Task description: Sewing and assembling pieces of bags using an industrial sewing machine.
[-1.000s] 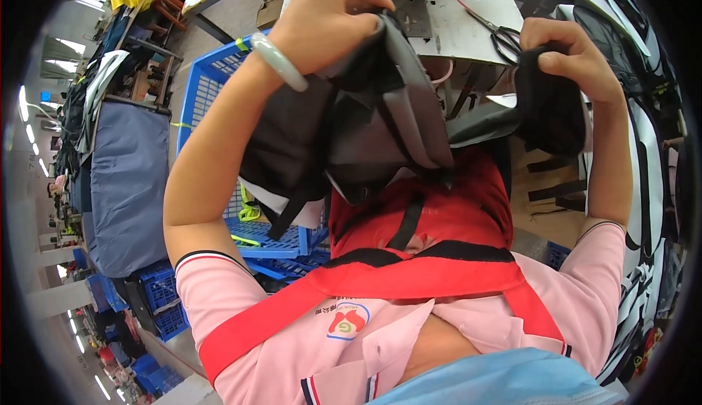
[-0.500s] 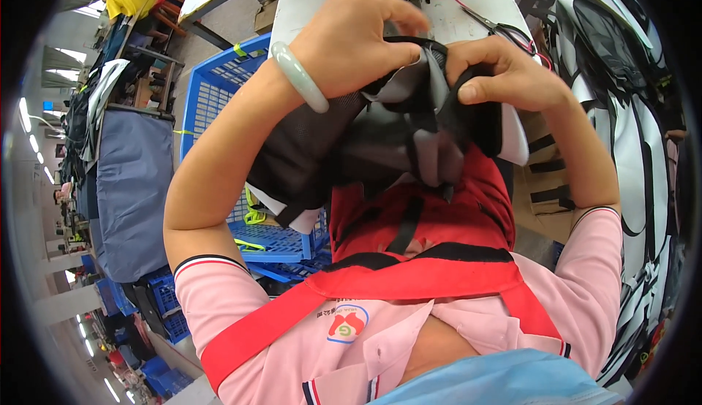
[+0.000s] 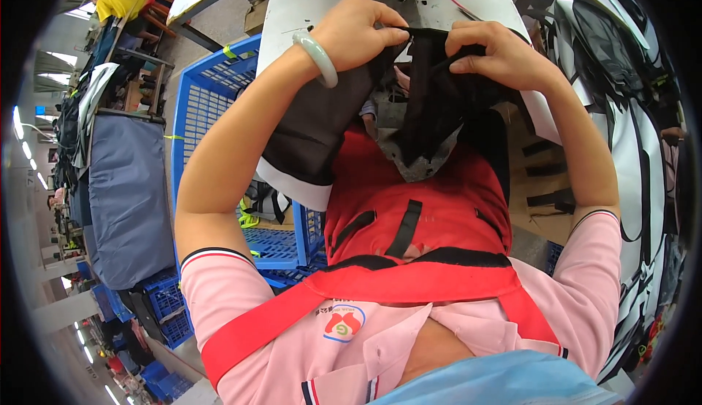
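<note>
The black fabric piece (image 3: 431, 105) hangs between the left hand (image 3: 362, 32) and right hand (image 3: 497, 54), in front of the white sewing surface (image 3: 322, 3). A blue plastic crate (image 3: 212, 105) stands left of the surface, and a red apron (image 3: 417, 222) lies below the fabric.

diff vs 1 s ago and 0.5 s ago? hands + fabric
The right hand moved in toward the left hand; both now pinch the top edge of the black fabric piece close together, and it hangs narrower. Unchanged: both hands grip it, the blue plastic crate stays at the left.
</note>
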The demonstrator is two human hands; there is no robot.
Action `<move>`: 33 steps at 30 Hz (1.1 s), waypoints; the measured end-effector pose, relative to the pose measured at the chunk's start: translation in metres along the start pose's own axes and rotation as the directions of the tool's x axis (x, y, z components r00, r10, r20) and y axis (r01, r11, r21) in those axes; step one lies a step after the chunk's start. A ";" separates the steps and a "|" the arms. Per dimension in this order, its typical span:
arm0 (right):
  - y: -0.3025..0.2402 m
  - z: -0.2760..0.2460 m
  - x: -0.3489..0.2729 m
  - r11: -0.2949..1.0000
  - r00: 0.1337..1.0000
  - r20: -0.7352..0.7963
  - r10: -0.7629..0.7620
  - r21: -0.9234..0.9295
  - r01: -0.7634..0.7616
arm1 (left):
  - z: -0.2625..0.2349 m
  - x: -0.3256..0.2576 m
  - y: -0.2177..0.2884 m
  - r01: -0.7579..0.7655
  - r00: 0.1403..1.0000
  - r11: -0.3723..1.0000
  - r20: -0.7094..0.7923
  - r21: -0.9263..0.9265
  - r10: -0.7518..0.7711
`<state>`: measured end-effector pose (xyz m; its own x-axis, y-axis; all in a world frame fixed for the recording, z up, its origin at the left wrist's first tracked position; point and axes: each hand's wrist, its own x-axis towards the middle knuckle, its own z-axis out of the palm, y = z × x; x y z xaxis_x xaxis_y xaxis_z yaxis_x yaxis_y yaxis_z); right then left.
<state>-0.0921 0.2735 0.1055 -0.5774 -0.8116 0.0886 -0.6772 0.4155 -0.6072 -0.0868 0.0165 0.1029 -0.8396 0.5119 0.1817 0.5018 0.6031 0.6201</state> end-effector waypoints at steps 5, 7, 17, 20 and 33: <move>0.029 -0.001 0.017 0.992 0.997 0.020 0.068 0.104 -0.070 | 0.003 0.017 -0.024 0.088 0.995 0.987 -0.038 -0.131 -0.094; 0.037 -0.005 0.025 0.990 0.996 0.019 0.092 0.107 -0.094 | 0.002 0.025 -0.031 0.117 0.991 0.981 -0.038 -0.155 -0.125; 0.059 -0.007 0.053 0.988 0.991 -0.052 0.123 0.100 -0.117 | 0.001 0.046 -0.055 0.255 0.958 0.945 -0.082 -0.203 -0.276; 0.060 -0.007 0.055 0.991 0.993 -0.046 0.112 0.075 -0.108 | 0.003 0.049 -0.061 0.264 0.955 0.948 -0.086 -0.179 -0.282; 0.061 -0.014 0.065 0.979 0.982 0.046 0.181 0.090 -0.185 | -0.002 0.062 -0.058 0.362 0.929 0.920 -0.020 -0.148 -0.368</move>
<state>-0.1776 0.2516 0.0847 -0.6690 -0.7408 -0.0595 -0.5150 0.5198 -0.6816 -0.1688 0.0123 0.0794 -0.9695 0.2411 -0.0441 0.1275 0.6499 0.7493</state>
